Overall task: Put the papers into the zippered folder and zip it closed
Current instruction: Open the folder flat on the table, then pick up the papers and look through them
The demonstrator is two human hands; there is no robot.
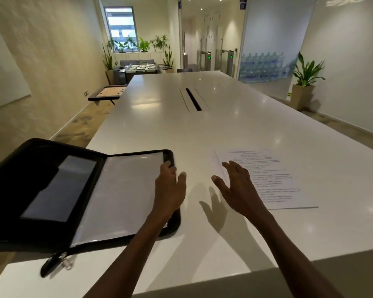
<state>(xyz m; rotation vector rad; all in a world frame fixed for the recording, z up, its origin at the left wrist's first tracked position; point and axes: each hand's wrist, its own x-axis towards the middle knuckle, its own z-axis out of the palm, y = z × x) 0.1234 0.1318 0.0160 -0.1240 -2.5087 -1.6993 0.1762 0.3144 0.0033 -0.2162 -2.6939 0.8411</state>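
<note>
Papers (269, 179), thin and limp, lie right of the open zippered folder (95, 194); both hands, left hand (170, 186), right hand (237, 186), spread empty. Best lifted by the near-left edge.

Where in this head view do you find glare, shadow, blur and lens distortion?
Head view: ceiling lights glare in spots on the glossy white table; the right hand casts a sharp shadow beside it; the zipper pull and the text on the papers are blurred; the wide-angle lens bows the table's edges and the walls.
</note>
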